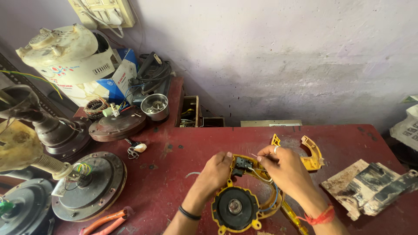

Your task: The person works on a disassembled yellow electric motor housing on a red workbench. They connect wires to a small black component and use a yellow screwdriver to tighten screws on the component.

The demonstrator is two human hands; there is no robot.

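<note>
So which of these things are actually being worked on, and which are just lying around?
In hand:
- yellow plastic tool housing with black round motor
- black switch block
- left hand, right hand

Lying about:
- orange-handled pliers
- brown round fan motors
- steel mixer jar
- loose yellow handle shell

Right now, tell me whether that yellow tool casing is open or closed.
Open: the yellow casing shows its black motor, switch and wires.

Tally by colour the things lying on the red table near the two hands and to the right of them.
Yellow: 2, the opened tool housing that the left hand and right hand work on, and the loose handle shell.
Brown and black: 1, the torn cardboard pieces.
Total: 3 on the red table.
</note>
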